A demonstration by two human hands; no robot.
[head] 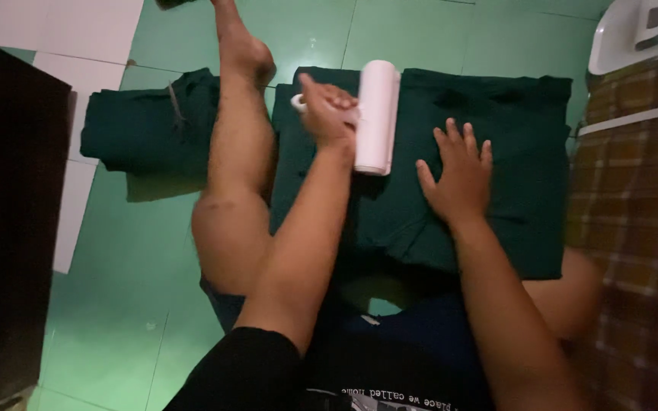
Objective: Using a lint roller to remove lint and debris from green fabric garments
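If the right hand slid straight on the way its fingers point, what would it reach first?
The right hand lies flat on the dark green folded cloth, fingers pointing away from the body. It would probably just cross more cloth to its far edge, then green floor.

Second folded dark green cloth (146,122) lying on the green tiled floor (116,304), dark cabinet (9,213) left of it, plaid fabric (634,228) far right of it, white tray (618,38) above the plaid.
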